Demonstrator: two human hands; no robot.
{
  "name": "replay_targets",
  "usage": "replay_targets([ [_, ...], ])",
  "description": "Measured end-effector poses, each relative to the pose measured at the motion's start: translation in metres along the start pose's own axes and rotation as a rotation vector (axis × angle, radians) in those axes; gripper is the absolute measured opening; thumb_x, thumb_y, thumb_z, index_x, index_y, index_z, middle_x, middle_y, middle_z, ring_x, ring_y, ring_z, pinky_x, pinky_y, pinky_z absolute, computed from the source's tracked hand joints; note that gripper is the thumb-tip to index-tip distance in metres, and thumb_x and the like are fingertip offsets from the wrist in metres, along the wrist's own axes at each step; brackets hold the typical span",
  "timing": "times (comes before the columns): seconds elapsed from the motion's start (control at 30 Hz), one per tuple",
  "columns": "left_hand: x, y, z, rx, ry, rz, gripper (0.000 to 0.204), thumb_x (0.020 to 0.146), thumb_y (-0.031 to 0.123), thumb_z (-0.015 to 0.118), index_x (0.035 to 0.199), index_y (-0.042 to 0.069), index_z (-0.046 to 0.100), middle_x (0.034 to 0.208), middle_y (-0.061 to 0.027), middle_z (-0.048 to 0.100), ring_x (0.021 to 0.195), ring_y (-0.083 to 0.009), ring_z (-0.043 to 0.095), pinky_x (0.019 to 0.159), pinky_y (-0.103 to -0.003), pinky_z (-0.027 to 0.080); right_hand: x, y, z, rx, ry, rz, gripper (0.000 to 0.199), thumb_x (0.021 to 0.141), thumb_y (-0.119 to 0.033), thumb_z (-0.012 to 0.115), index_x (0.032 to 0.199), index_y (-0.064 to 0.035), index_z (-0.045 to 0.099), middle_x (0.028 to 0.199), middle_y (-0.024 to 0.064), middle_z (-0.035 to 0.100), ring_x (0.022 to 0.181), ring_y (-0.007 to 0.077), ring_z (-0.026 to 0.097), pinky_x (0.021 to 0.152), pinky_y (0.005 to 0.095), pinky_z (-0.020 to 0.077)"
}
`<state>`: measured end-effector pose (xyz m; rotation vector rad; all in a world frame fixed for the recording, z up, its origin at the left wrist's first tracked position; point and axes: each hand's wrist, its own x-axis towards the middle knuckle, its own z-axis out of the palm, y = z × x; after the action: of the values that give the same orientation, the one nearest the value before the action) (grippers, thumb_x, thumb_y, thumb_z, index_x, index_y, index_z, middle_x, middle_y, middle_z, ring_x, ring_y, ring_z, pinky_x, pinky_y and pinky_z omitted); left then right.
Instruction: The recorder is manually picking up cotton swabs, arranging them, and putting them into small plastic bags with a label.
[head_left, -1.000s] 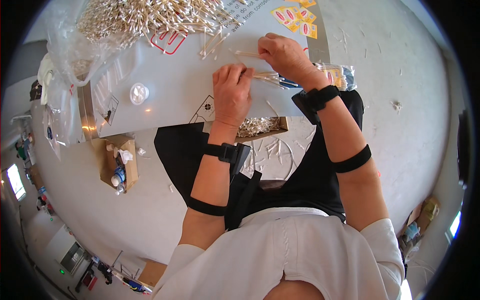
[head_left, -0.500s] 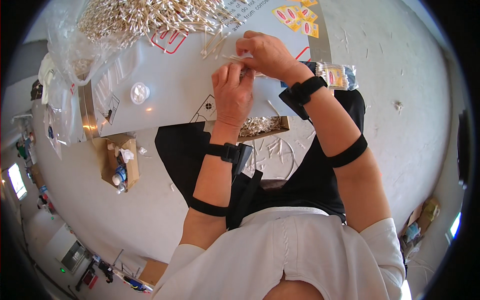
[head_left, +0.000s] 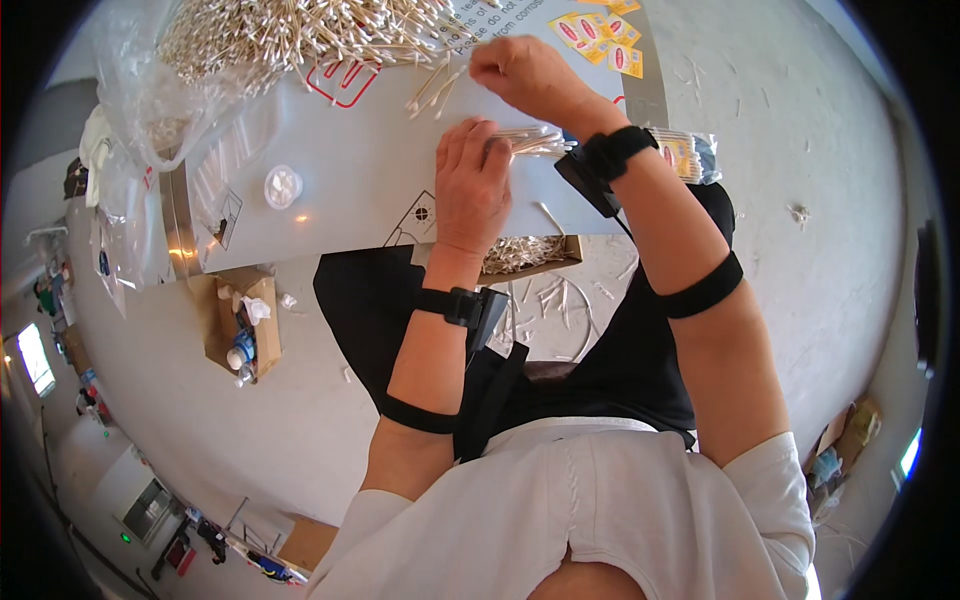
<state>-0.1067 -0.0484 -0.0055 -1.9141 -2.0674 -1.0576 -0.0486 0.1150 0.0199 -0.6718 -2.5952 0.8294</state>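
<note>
My left hand (head_left: 472, 190) is closed round one end of a bundle of cotton swabs (head_left: 535, 140) just above the grey tabletop (head_left: 350, 190). The other ends of the bundle fan out to the right, past my fingers. Farther from me, my right hand (head_left: 535, 78) has its fingers curled together, and whatever they hold, if anything, is hidden. A few loose swabs (head_left: 435, 92) lie just left of my right hand. Beyond them spreads a large heap of cotton swabs (head_left: 290, 40), at the far left of the table.
Yellow printed cards (head_left: 600, 40) lie at the far right. A filled swab packet (head_left: 685, 155) is at the table's right edge. On the left are a small round clear tub (head_left: 283, 187) and clear plastic bags (head_left: 150, 110). Below the table edge sits a box of swabs (head_left: 530, 257).
My right hand has moved away from my left hand, toward the loose swabs and the heap. With the hands apart, the bundle in my left hand shows more.
</note>
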Motion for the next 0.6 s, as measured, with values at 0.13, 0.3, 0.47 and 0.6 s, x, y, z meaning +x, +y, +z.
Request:
replay_targets([
  [0.13,0.002,0.002,0.002,-0.022,-0.005,-0.007,0.022,0.071,-0.002,0.065,0.09,0.005,0.058,0.101,-0.0091,0.059,0.103,-0.0319,0.056,0.09,-0.043,0.043,0.016,-0.001,0.013,-0.027,0.175,-0.069,0.006,0.079,-0.009,0.059,0.078,-0.0091,0.065,0.081,0.0079,0.062,0.078,0.0295,0.061,0.069,0.0377,0.0491],
  [0.3,0.001,-0.001,0.0,-0.03,-0.009,0.004,0.019,0.071,0.0,0.062,0.089,0.004,0.055,0.101,-0.0102,0.056,0.103,-0.0301,0.054,0.091,-0.044,0.042,0.015,-0.003,0.013,-0.093,-0.04,-0.077,0.011,0.074,-0.005,0.059,0.081,-0.0114,0.065,0.083,0.0067,0.06,0.08,0.0282,0.061,0.07,0.0368,0.0489],
  [0.47,0.003,0.0,0.0,-0.039,0.002,0.005,0.02,0.072,0.0,0.064,0.09,0.004,0.056,0.101,-0.0094,0.056,0.102,-0.0305,0.054,0.091,-0.044,0.041,0.018,-0.001,0.015,0.033,0.031,-0.154,0.011,0.074,-0.004,0.059,0.08,-0.0123,0.063,0.086,0.0056,0.059,0.082,0.0272,0.06,0.07,0.0357,0.0485],
  [0.6,0.003,0.001,0.0,-0.024,-0.013,-0.014,0.02,0.073,0.0,0.065,0.09,0.004,0.057,0.102,-0.0089,0.057,0.101,-0.031,0.055,0.091,-0.042,0.041,0.026,-0.005,0.017,-0.223,-0.028,-0.256,0.008,0.076,-0.004,0.061,0.081,-0.01,0.06,0.088,0.0062,0.058,0.087,0.0263,0.06,0.072,0.0368,0.0495],
])
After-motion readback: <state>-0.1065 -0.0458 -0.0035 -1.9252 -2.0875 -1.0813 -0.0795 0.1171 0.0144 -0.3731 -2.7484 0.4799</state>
